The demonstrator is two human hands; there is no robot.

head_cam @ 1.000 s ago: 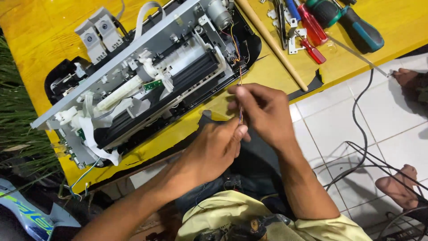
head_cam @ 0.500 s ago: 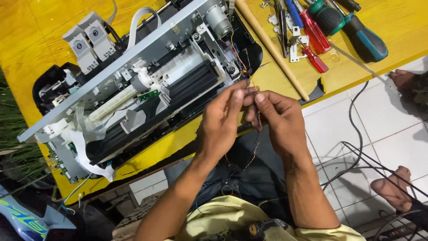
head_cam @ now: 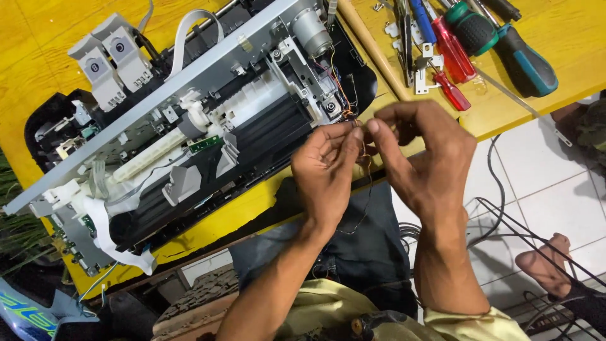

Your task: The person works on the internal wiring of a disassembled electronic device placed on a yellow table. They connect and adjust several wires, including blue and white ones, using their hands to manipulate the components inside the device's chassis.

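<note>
Head view shows me thin wires [head_cam: 361,140] pinched between the fingertips of my left hand [head_cam: 325,170] and right hand [head_cam: 423,158], thumbs and forefingers pressed together on them, just off the corner of the opened printer [head_cam: 189,139]. One dark strand hangs down between my wrists. I see the printer's grey metal rail, white plastic rollers and black base lying on a yellow wooden table [head_cam: 568,38]. Screwdrivers [head_cam: 499,44] with glossy handles lie beyond, above white floor tiles [head_cam: 543,170].
</note>
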